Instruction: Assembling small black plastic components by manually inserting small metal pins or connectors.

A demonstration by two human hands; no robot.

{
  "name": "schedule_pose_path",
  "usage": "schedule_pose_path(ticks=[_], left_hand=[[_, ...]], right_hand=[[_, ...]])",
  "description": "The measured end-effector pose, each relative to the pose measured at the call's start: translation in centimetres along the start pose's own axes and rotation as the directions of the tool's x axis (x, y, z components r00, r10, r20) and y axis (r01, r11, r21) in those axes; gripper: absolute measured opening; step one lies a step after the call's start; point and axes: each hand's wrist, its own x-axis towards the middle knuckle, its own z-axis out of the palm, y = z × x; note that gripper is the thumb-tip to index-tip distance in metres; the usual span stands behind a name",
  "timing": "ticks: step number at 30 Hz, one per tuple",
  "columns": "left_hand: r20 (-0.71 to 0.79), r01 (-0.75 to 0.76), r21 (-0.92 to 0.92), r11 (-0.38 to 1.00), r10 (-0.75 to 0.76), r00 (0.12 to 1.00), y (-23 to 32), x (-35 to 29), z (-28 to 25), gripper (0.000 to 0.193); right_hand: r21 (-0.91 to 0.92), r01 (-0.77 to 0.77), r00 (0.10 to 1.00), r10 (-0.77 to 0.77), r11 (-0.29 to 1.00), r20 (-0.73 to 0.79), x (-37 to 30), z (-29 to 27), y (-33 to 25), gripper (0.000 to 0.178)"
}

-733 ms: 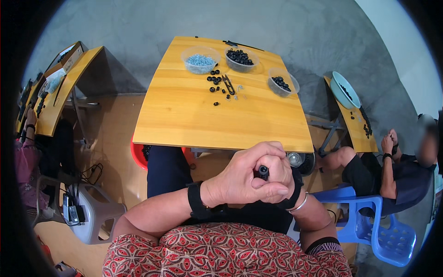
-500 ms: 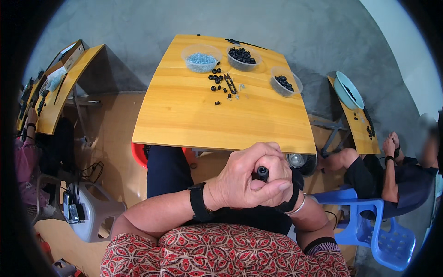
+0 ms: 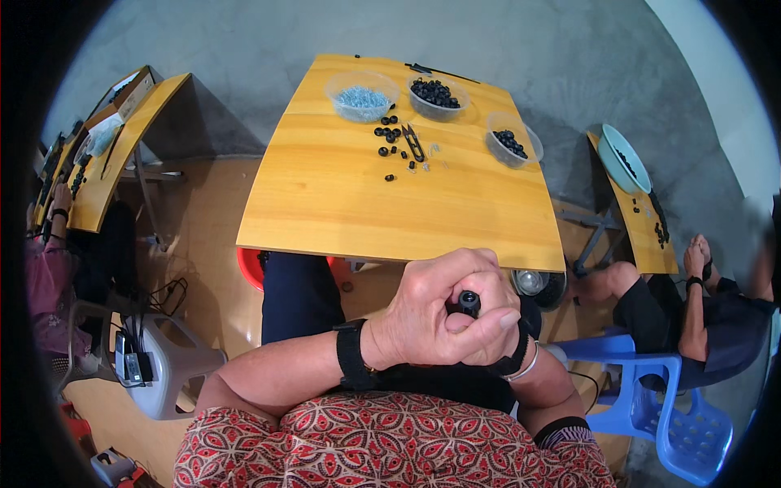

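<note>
My left hand [image 3: 415,309] and my right hand [image 3: 490,348] are clasped together just beyond the table's near edge, over my lap. Both are closed tightly around a small black tube-shaped piece [image 3: 469,302]. Only its round, hollow end shows between the fingers, pointing up toward me; the rest of it is hidden. My left thumb lies across the front of the grip. On the wooden table [image 3: 390,215] ahead lie loose black beads [image 3: 388,132], small thread snips [image 3: 413,143] and tiny clear bits [image 3: 434,149].
Along the table's far side stand a bowl of pale blue pieces [image 3: 362,114] and two bowls of black parts [image 3: 435,112]. A red basin [image 3: 250,268] sits below. People work at side tables left and right; a blue chair [image 3: 643,398] stands at right.
The view has shifted slightly, so the table and bowls sit a little farther right. My hands keep the same clasp on the black piece.
</note>
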Motion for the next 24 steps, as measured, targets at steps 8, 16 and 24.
schedule_pose_path(ticks=[8,16,24], left_hand=[[0.351,0.654,-0.508,0.560,-0.559,0.751,0.2,0.1,-2.8,0.046],[0.508,0.763,-0.533,0.366,-0.582,0.635,1.2,0.1,-2.3,0.019],[0.532,0.788,-0.528,0.317,-0.599,0.598,0.8,-0.3,-2.5,0.015]], right_hand=[[-0.052,0.012,0.999,-0.014,0.999,-0.029,1.1,-2.4,-0.5,0.036],[-0.187,0.098,0.991,-0.078,0.977,0.109,1.4,-3.0,-0.8,0.035],[-0.089,0.038,0.988,-0.023,0.995,0.155,1.2,-2.2,-0.9,0.042]])
